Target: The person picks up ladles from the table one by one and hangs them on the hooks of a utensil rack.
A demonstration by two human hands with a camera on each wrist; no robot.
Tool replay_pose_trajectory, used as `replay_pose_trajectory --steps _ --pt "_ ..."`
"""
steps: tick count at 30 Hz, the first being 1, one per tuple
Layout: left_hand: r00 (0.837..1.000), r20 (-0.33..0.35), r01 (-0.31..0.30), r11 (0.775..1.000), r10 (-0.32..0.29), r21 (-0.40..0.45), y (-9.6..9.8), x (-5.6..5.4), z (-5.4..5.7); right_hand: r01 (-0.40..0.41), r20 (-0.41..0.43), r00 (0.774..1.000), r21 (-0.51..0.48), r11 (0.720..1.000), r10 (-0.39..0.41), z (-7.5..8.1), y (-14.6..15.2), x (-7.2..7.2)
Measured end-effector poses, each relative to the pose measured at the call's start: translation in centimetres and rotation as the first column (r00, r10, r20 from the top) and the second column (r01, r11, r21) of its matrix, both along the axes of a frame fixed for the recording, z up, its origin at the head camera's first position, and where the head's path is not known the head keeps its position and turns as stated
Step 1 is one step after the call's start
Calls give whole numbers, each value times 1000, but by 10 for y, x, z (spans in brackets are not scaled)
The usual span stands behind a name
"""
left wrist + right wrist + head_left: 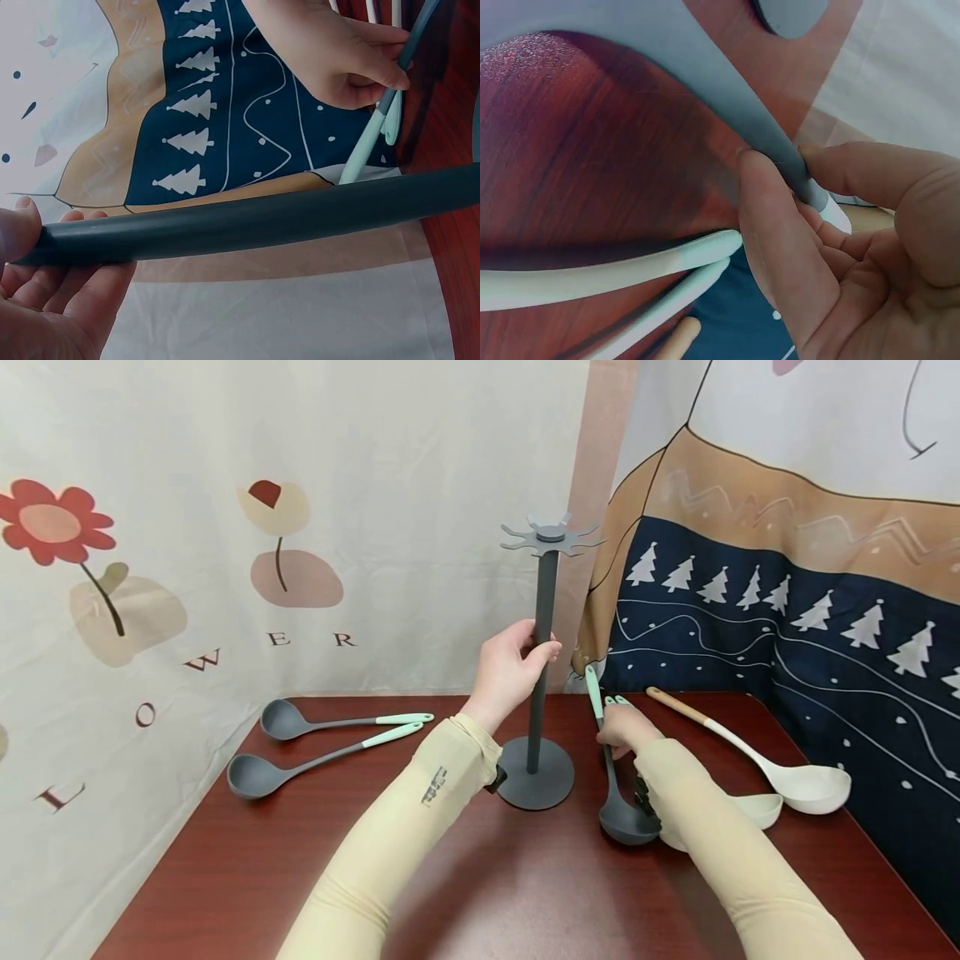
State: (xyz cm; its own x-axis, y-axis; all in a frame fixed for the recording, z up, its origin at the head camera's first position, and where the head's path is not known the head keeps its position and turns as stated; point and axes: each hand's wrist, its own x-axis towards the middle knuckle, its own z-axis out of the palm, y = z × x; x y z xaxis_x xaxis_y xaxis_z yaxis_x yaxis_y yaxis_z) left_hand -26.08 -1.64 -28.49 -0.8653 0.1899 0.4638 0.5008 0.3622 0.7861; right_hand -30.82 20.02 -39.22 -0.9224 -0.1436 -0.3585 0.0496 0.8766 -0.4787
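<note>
A grey utensil stand point(550, 585) with a round base point(536, 793) and a ring of hooks point(551, 537) on top stands upright on the table. My left hand point(510, 668) grips its pole point(262, 220) around mid-height, thumb on one side and fingers on the other. My right hand point(628, 729) pinches the shaft of a grey ladle point(739, 94) just below its mint-green handle end point(594, 692). The ladle slants to the right of the stand, its bowl point(628, 823) toward me, near the table.
Two grey ladles with mint ends, a farther one point(283, 720) and a nearer one point(255, 777), lie at the left. A white ladle point(813, 789) with a wooden handle lies at the right. Cream ladles point(761, 810) are partly hidden under my right forearm. Printed curtains back the table point(247, 877).
</note>
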Motion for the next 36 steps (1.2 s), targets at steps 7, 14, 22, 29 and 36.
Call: replay_pose_trajectory --steps 7,14,22,29,36 --pt "1000 -1 2 1000 -2 1 0 -1 -1 -30 -53 998 3 1000 30 6 -1 4" --pt "1000 3 -3 1000 3 3 0 -1 -1 -32 -79 996 22 999 34 10 -3 7" --pt "1000 6 -6 1000 6 5 0 -1 -1 -16 -126 992 -94 995 4 17 -1 13" --pt "1000 -6 -5 1000 5 1 0 -1 -1 -46 -206 979 -163 986 11 23 3 17" --pt "1000 -1 -8 1000 8 -5 0 0 -1 -84 -282 959 -247 965 12 29 5 23"
